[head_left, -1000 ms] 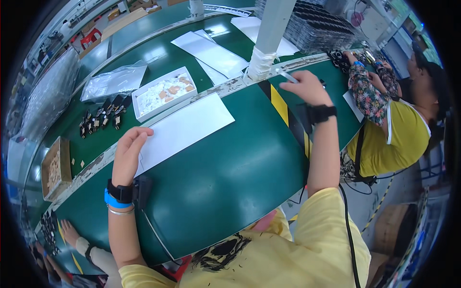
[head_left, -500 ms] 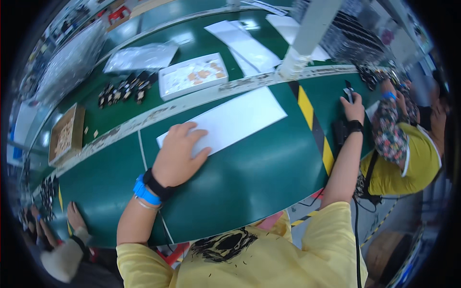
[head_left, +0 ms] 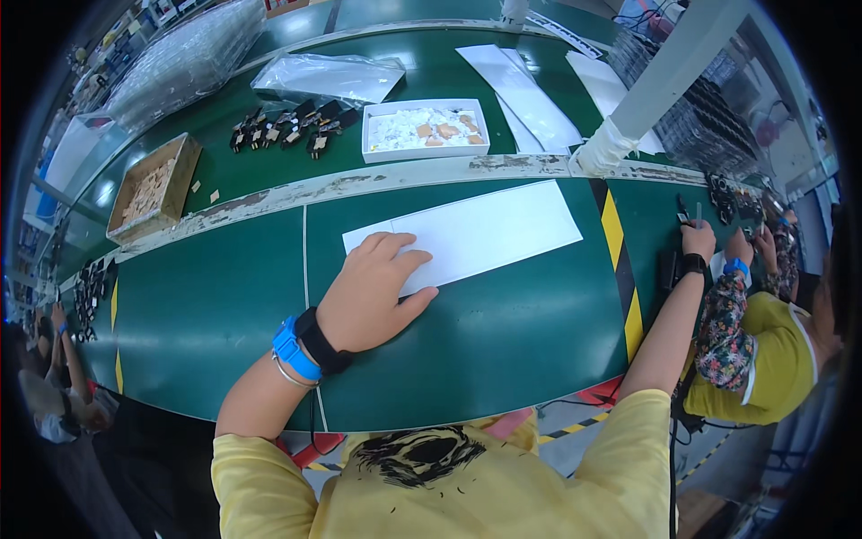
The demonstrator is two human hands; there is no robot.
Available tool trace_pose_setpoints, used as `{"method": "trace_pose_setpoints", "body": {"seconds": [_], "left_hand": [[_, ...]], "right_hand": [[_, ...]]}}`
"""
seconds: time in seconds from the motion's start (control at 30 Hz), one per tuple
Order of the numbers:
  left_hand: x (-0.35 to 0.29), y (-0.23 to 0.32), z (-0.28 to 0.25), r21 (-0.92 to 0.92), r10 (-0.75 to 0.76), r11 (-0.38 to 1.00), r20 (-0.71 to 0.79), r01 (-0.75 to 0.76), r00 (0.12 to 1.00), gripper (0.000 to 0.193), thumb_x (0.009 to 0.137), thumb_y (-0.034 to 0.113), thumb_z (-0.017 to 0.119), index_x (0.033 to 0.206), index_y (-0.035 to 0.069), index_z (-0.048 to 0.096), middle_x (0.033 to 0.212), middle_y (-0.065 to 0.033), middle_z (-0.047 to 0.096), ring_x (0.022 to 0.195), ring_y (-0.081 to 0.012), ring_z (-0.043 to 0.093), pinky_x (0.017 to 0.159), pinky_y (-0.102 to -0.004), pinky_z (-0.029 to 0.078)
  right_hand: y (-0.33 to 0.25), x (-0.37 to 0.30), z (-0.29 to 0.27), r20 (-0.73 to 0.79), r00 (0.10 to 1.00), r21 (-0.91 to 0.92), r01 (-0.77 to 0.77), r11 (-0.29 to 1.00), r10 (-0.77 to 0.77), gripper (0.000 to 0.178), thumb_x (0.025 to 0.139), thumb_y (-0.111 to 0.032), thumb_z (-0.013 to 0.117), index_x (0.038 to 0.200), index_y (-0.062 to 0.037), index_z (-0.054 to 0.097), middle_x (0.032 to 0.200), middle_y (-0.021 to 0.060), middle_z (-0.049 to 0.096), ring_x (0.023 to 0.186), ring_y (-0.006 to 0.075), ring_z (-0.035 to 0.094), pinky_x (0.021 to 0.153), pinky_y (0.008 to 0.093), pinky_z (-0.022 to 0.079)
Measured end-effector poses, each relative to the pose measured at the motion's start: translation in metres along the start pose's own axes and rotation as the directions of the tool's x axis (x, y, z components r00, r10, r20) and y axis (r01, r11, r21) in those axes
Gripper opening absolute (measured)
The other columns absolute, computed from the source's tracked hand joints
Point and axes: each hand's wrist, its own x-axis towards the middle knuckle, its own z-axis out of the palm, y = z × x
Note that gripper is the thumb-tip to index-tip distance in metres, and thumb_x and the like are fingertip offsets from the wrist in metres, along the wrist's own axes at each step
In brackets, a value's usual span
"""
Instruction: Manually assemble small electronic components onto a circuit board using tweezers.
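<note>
My left hand (head_left: 382,292) lies open on the near left end of a long white sheet (head_left: 503,234), thumb and fingers apart. A blue band and a black band circle its wrist. Over at the right, past the striped tape, my right hand (head_left: 698,241) is closed around a small black part (head_left: 684,217). A thin greyish strip stands up beside that part; its exact kind is too small to tell. Beside this hand a dark block-like object (head_left: 669,269) sits on the green table (head_left: 485,359).
Beyond a worn white ledge (head_left: 296,193) are a white box of small pieces (head_left: 377,153), a carton of tan chips (head_left: 184,193), black parts (head_left: 269,130) and white sheets (head_left: 530,103). A white post (head_left: 664,85) rises at right. A co-worker in yellow-green (head_left: 777,359) works close to my right arm.
The view has turned left, so the table things sit further right. My left hand stays on the sheet. My right hand, still holding the small part, is further right near the co-worker's hands.
</note>
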Motion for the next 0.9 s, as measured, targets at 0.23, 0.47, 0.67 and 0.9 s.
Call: {"method": "trace_pose_setpoints", "body": {"seconds": [0.23,0.47,0.67,0.9], "left_hand": [[-0.001,0.004,0.001,-0.021,0.011,1.0,-0.052,-0.012,0.999,0.03,0.08,0.021,0.06,0.103,0.003,0.058,0.109,-0.0163,0.054,0.103,-0.0314,0.048,0.088,-0.0388,0.039],[-0.006,0.016,-0.013,-0.35,-0.17,0.902,0.253,0.254,0.952,0.027,0.084,0.019,0.057,0.107,0.005,0.056,0.108,-0.0131,0.056,0.091,-0.024,0.055,0.083,-0.0338,0.043],[-0.011,0.029,0.019,-0.905,-0.126,0.163,0.375,0.392,0.918,0.031,0.093,0.023,0.045,0.118,0.006,0.048,0.107,-0.007,0.056,0.088,-0.0144,0.057,0.077,-0.0283,0.047],[-0.008,0.01,0.034,-0.917,-0.291,-0.329,0.326,0.226,0.9,0.034,0.092,0.018,0.044,0.124,0.005,0.039,0.111,-0.0104,0.056,0.093,-0.0184,0.059,0.08,-0.0291,0.048]], "right_hand": [[-0.023,-0.024,-0.031,0.279,0.949,0.071,0.133,0.988,-0.148,0.029,0.065,-0.019,0.068,0.087,-0.0017,0.063,0.083,0.0166,0.064,0.081,0.0334,0.061,0.072,0.038,0.047],[-0.076,-0.061,-0.058,0.306,0.897,0.389,0.189,0.902,-0.32,0.021,0.072,-0.017,0.068,0.082,-0.0025,0.057,0.065,0.0039,0.056,0.059,0.0119,0.053,0.055,0.0244,0.041],[-0.223,-0.193,-0.125,0.299,0.603,0.741,0.342,0.578,-0.739,0.035,0.072,-0.006,0.066,0.102,-0.0047,0.048,0.064,0.0,0.05,0.056,0.0062,0.046,0.05,0.0209,0.036],[-0.265,-0.273,-0.133,0.183,0.396,0.846,0.404,0.349,-0.9,0.046,0.07,-0.011,0.069,0.111,-0.0058,0.046,0.066,0.0028,0.05,0.057,0.0116,0.049,0.056,0.0247,0.045]]}}
